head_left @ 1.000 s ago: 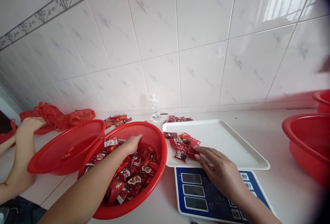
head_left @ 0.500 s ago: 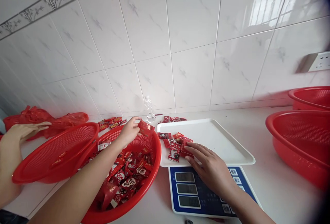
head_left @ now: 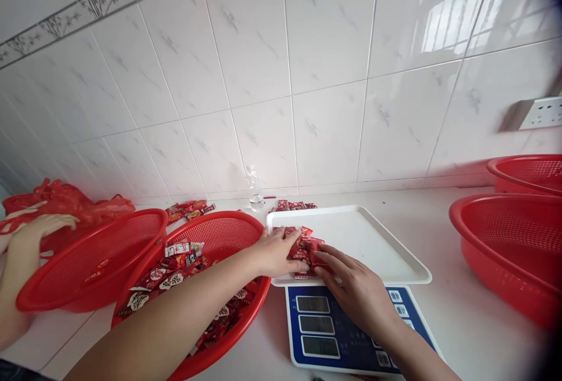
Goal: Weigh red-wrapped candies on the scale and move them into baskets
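Note:
My left hand point(head_left: 276, 250) reaches across the red basket of candy packets point(head_left: 219, 226) to the left end of the white tray point(head_left: 373, 237). Its fingers are curled together on a red candy packet at the small pile of packets point(head_left: 306, 234). My right hand point(head_left: 353, 287) lies over the tray's front edge with its fingers stretched flat, the tips touching the same pile. The tray sits on a blue digital scale point(head_left: 333, 328). Several red and white packets point(head_left: 171, 278) fill the basket under my left forearm.
Another person's hand point(head_left: 39, 226) rests on a red plastic bag point(head_left: 65, 199) at far left, beside a nearly empty red basket point(head_left: 92, 258). Two more red baskets point(head_left: 509, 252) stand at right. A small water bottle point(head_left: 254, 191) and loose packets point(head_left: 188, 211) lie by the tiled wall.
My left hand lifted a red packet out of the basket and carried it right onto the tray's pile. My right hand stayed at the pile. The other person's hand shifted on the red bag.

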A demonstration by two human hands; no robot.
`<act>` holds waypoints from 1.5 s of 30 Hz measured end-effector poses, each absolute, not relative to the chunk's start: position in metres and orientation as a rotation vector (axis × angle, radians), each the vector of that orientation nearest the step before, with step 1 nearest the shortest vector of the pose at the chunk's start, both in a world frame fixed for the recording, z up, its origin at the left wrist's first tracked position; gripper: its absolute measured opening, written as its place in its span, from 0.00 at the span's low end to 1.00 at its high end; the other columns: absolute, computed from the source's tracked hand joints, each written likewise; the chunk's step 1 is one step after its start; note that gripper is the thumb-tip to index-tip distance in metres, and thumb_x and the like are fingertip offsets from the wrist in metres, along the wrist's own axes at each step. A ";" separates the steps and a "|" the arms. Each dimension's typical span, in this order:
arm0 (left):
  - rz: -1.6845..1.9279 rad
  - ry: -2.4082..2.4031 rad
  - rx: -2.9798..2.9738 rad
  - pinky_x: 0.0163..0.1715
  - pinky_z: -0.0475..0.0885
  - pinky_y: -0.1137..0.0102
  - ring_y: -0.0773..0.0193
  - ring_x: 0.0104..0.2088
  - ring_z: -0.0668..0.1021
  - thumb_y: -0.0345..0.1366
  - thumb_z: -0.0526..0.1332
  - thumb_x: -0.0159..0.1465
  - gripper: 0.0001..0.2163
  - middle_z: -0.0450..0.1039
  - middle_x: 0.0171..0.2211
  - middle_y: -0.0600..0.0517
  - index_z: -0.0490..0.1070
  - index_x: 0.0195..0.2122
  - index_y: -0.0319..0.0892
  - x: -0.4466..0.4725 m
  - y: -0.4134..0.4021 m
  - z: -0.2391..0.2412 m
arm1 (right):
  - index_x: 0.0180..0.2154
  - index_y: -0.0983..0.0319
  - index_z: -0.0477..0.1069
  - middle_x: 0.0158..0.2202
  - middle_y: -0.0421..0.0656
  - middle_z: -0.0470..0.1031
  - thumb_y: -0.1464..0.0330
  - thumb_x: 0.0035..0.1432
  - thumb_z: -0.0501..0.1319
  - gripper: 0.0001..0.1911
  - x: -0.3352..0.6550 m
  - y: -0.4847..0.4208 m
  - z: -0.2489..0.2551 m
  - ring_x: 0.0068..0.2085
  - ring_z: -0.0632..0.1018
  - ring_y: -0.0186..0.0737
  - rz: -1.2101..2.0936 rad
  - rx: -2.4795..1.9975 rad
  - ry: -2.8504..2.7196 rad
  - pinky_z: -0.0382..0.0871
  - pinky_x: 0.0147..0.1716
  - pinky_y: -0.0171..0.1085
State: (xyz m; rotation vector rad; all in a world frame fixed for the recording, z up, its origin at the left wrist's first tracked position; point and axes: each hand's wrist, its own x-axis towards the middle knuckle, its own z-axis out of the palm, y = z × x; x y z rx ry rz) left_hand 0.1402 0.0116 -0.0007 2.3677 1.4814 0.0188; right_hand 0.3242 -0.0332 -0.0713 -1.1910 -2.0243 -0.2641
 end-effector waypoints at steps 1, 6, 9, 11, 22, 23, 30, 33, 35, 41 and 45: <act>0.042 1.440 2.374 0.58 0.52 0.50 0.41 0.63 0.53 0.52 0.59 0.57 0.37 0.49 0.65 0.43 0.48 0.65 0.48 0.142 0.014 -0.002 | 0.44 0.57 0.73 0.47 0.42 0.76 0.63 0.64 0.48 0.16 0.324 -0.033 -0.071 0.42 0.79 0.41 -0.261 -1.196 -2.027 0.77 0.35 0.38; 0.099 1.208 2.344 0.56 0.59 0.57 0.47 0.62 0.59 0.47 0.62 0.55 0.38 0.49 0.64 0.45 0.46 0.65 0.50 0.147 0.026 -0.004 | 0.44 0.55 0.73 0.48 0.41 0.76 0.63 0.63 0.48 0.16 0.325 -0.033 -0.072 0.40 0.80 0.40 -0.232 -1.198 -2.008 0.77 0.33 0.37; 0.071 1.184 2.335 0.56 0.58 0.51 0.41 0.63 0.52 0.49 0.67 0.48 0.47 0.40 0.66 0.43 0.43 0.65 0.51 0.152 0.027 -0.002 | 0.48 0.56 0.71 0.45 0.42 0.78 0.63 0.64 0.47 0.18 0.326 -0.033 -0.073 0.39 0.80 0.41 -0.179 -1.192 -1.986 0.76 0.31 0.37; 0.028 1.193 2.364 0.56 0.53 0.44 0.36 0.64 0.45 0.51 0.69 0.45 0.51 0.36 0.67 0.44 0.41 0.65 0.53 0.158 0.027 -0.004 | 0.50 0.57 0.68 0.39 0.42 0.80 0.62 0.65 0.45 0.19 0.326 -0.032 -0.074 0.35 0.81 0.40 -0.129 -1.207 -1.962 0.75 0.26 0.35; 0.071 1.275 2.623 0.54 0.52 0.43 0.44 0.59 0.57 0.48 0.60 0.55 0.27 0.58 0.59 0.44 0.61 0.56 0.51 0.179 0.035 -0.024 | 0.52 0.56 0.66 0.36 0.44 0.80 0.55 0.63 0.46 0.22 0.328 -0.029 -0.081 0.31 0.81 0.43 -0.081 -1.284 -1.899 0.71 0.21 0.35; 0.090 1.291 2.632 0.52 0.55 0.43 0.44 0.57 0.59 0.48 0.60 0.55 0.27 0.60 0.57 0.43 0.61 0.56 0.51 0.180 0.034 -0.025 | 0.51 0.56 0.66 0.36 0.44 0.80 0.54 0.63 0.46 0.22 0.328 -0.029 -0.081 0.31 0.81 0.43 -0.069 -1.284 -1.894 0.71 0.21 0.35; 0.353 1.337 2.609 0.39 0.68 0.59 0.49 0.45 0.69 0.47 0.57 0.60 0.18 0.68 0.42 0.45 0.64 0.51 0.49 0.182 0.033 -0.033 | 0.52 0.57 0.64 0.43 0.44 0.78 0.53 0.62 0.48 0.23 0.330 -0.028 -0.085 0.34 0.81 0.41 -0.006 -1.260 -1.832 0.73 0.24 0.34; 0.452 1.362 2.582 0.37 0.68 0.64 0.52 0.44 0.72 0.43 0.58 0.61 0.20 0.69 0.42 0.47 0.62 0.54 0.50 0.181 0.037 -0.033 | 0.52 0.57 0.64 0.43 0.44 0.78 0.54 0.62 0.48 0.22 0.330 -0.029 -0.085 0.36 0.81 0.40 0.035 -1.256 -1.805 0.73 0.24 0.33; 0.544 1.383 2.513 0.37 0.69 0.66 0.55 0.42 0.73 0.42 0.59 0.60 0.22 0.69 0.44 0.48 0.61 0.55 0.50 0.180 0.042 -0.031 | 0.51 0.57 0.64 0.42 0.44 0.79 0.54 0.62 0.48 0.21 0.330 -0.029 -0.083 0.35 0.81 0.39 0.072 -1.256 -1.783 0.72 0.22 0.31; 1.006 1.435 2.134 0.44 0.68 0.67 0.60 0.42 0.74 0.38 0.65 0.55 0.23 0.73 0.42 0.51 0.64 0.52 0.46 0.167 0.057 -0.023 | 0.50 0.57 0.65 0.43 0.45 0.78 0.55 0.62 0.49 0.20 0.329 -0.031 -0.080 0.35 0.81 0.37 0.128 -1.233 -1.755 0.71 0.21 0.29; 1.279 1.389 1.702 0.41 0.70 0.68 0.63 0.38 0.75 0.36 0.68 0.52 0.22 0.73 0.38 0.52 0.66 0.48 0.46 0.151 0.063 -0.014 | 0.50 0.57 0.65 0.42 0.45 0.78 0.55 0.62 0.49 0.20 0.328 -0.031 -0.080 0.37 0.80 0.39 0.154 -1.258 -1.749 0.72 0.22 0.31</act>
